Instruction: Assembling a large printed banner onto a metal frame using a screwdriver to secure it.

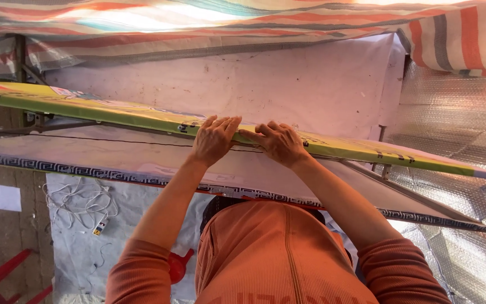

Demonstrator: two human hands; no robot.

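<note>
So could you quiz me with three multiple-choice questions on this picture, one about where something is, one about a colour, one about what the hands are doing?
1. Where does the white cable lie?
A. low on the left
B. on the green panel
C. over a forearm

2. What colour is the long panel under the hands?
A. blue
B. yellow-green
C. black

3. How are the two hands placed?
A. both clenched in fists
B. one hanging free
C. both laid flat on the panel's edge

Answers:
1 A: the white cable lies coiled on the pale sheet at lower left.
2 B: the long panel is yellow-green.
3 C: the left hand and right hand rest side by side, fingers spread over the panel's edge.
</note>
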